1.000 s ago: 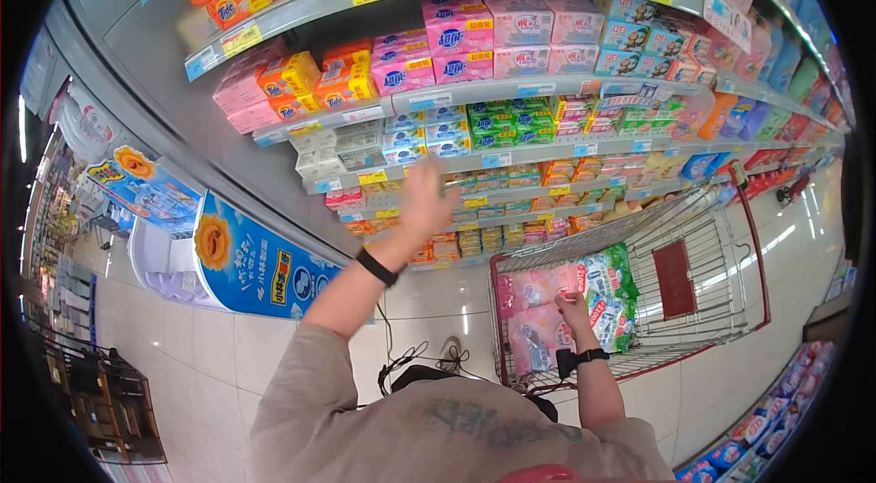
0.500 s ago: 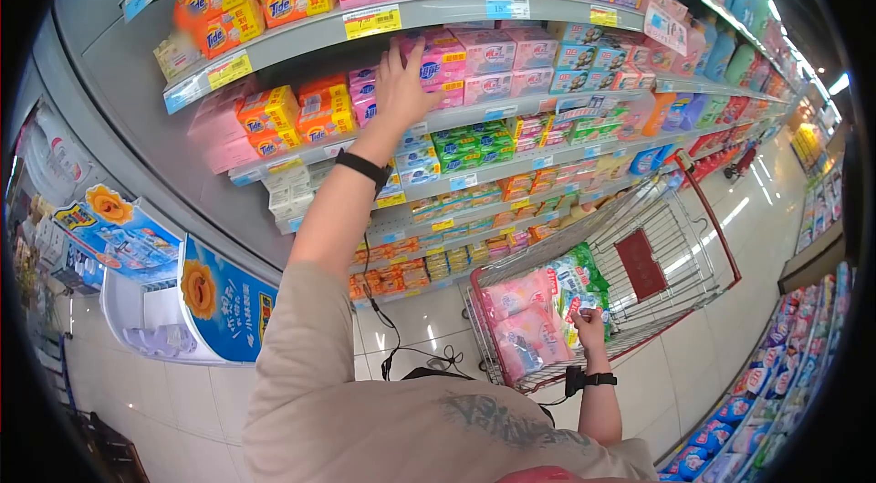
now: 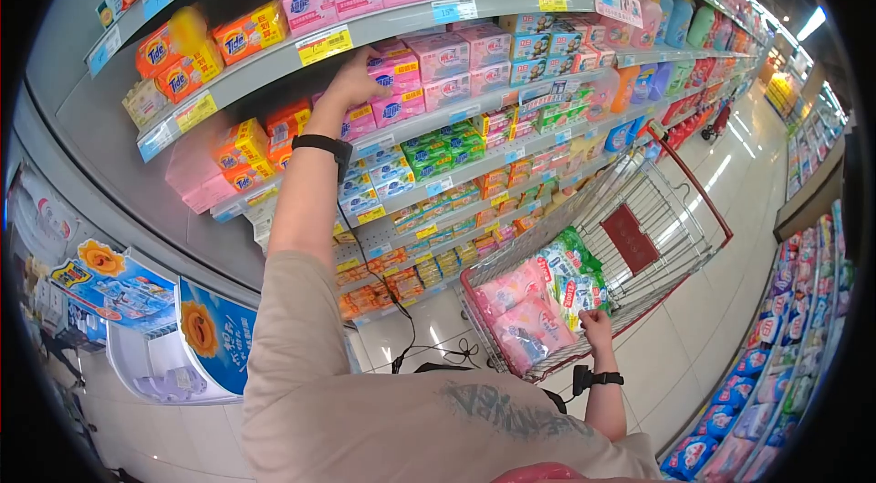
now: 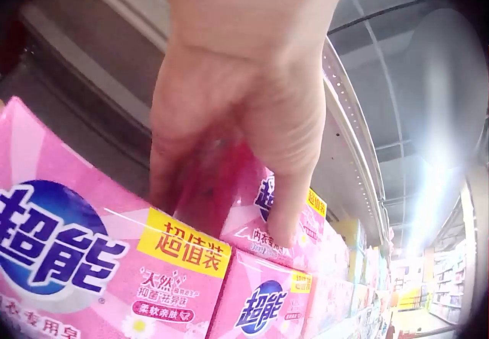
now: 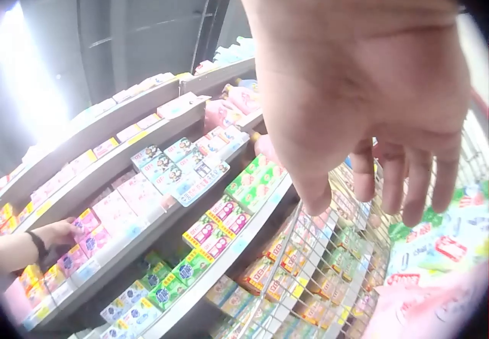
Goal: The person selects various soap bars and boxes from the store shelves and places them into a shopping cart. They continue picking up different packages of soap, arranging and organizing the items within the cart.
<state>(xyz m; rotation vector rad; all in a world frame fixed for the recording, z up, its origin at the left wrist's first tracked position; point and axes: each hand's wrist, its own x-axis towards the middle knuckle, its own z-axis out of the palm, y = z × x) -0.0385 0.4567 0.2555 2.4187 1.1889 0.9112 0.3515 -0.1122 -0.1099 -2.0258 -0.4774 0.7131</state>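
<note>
My left hand (image 3: 351, 84) reaches under an upper shelf and grips a pink soap pack (image 3: 399, 79) in the top layer of a stack. Seen from the left wrist, the thumb lies across the front of that pack (image 4: 248, 220), while the other fingers are mostly hidden on its far side. More pink packs (image 4: 263, 308) of the same brand stand below and beside it. Above the shopping cart hangs my right hand (image 3: 598, 328), holding nothing, its fingers (image 5: 416, 182) loosely bent in the right wrist view.
Pink bags (image 3: 529, 332) and a green-and-white bag (image 3: 575, 264) lie in the wire cart (image 3: 671, 250). Orange Tide packs (image 3: 242, 145) fill the shelf's left part, green packs (image 3: 443, 152) a lower one. A blue display stand (image 3: 212, 337) is at left; a cable (image 3: 401, 310) hangs in front.
The left hand has risen from before the lower shelves to the pink soap packs and now grips one. The right hand stays over the cart. The head view has shifted.
</note>
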